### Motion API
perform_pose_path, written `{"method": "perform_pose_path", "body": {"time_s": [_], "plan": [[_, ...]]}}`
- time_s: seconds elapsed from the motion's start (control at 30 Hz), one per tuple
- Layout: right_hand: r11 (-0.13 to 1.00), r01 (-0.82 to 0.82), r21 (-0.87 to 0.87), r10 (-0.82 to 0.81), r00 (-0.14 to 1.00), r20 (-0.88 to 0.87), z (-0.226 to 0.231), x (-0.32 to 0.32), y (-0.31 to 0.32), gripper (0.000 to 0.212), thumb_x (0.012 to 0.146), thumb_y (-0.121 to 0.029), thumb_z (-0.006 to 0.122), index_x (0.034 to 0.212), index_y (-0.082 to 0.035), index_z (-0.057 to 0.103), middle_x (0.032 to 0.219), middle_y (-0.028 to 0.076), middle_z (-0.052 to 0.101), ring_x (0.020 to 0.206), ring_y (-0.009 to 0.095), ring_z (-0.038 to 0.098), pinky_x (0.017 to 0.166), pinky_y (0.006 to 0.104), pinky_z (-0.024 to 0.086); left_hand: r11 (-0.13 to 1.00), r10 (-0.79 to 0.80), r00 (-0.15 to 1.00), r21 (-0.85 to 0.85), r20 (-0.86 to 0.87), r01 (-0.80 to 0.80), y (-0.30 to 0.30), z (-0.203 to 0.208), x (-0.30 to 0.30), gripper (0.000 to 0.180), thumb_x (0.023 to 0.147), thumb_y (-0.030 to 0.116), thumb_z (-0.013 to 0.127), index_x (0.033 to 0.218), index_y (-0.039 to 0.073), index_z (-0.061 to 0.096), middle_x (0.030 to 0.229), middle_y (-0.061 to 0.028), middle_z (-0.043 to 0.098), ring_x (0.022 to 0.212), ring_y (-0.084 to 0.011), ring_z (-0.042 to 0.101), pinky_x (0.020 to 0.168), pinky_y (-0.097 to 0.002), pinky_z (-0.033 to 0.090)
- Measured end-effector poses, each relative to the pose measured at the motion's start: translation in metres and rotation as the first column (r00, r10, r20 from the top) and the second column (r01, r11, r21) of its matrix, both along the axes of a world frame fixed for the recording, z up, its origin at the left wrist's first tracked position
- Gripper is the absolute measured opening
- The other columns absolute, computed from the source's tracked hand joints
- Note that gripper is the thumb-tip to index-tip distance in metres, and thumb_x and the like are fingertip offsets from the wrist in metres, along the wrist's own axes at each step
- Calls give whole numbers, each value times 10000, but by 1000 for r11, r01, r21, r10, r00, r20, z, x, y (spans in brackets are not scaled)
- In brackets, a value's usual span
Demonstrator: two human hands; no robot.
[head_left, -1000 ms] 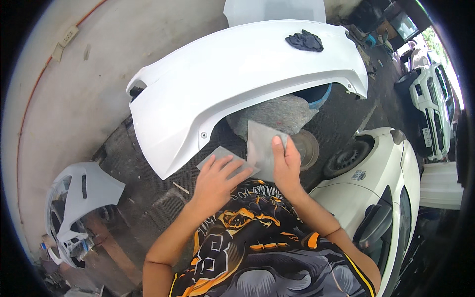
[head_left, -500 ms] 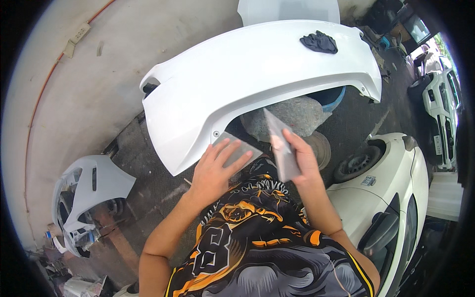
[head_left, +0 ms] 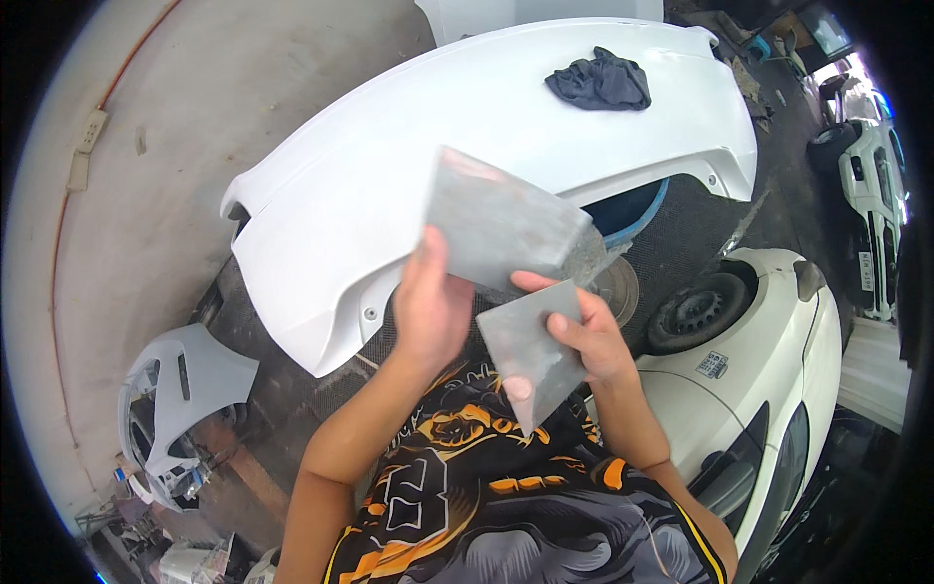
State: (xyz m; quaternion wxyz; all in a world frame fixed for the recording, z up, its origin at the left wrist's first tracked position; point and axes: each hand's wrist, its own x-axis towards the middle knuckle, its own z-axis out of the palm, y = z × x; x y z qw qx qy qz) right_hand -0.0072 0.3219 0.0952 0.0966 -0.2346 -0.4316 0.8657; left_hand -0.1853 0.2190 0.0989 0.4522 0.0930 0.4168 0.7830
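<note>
One large grey flat sheet (head_left: 506, 219), gripped by the closed fingers of the left hand (head_left: 431, 311), slants lengthwise toward the right hand (head_left: 598, 339), whose fingers pinch one smaller grey angular sheet (head_left: 530, 336).

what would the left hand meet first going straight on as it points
Probably the white bumper, past the gray sheet the left hand holds; the gap in depth is unclear.

White bumper (head_left: 341, 175): one crumpled dark cloth (head_left: 603, 80) lies on its upper face, right of centre, toward the far edge. Dark floor (head_left: 786, 156): a white car (head_left: 744, 341) stands on it.
</note>
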Motion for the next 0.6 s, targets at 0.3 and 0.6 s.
{"method": "perform_pose_path", "body": {"time_s": [0.3,0.6], "plan": [[678,599,426,-662,750,-1,-35,138,177,791,960,-392,727,1492,121,444,1333,157,652,1087,181,687,934,311,558,934,-350,-242,-318,-905,-164,53,-67,-51,1039,999,746,370,1648,-12,85,1596,-301,389,1501,-416,393,1234,-650,-5],[713,588,382,-613,787,-67,-58,143,231,758,1033,-349,626,1527,146,335,877,138,659,673,144,627,556,238,470,850,-525,-230,-496,-819,-177,83,-69,-59,1087,979,797,323,1649,-13,46,1574,-245,460,1483,-352,437,1242,-592,-27]]}}
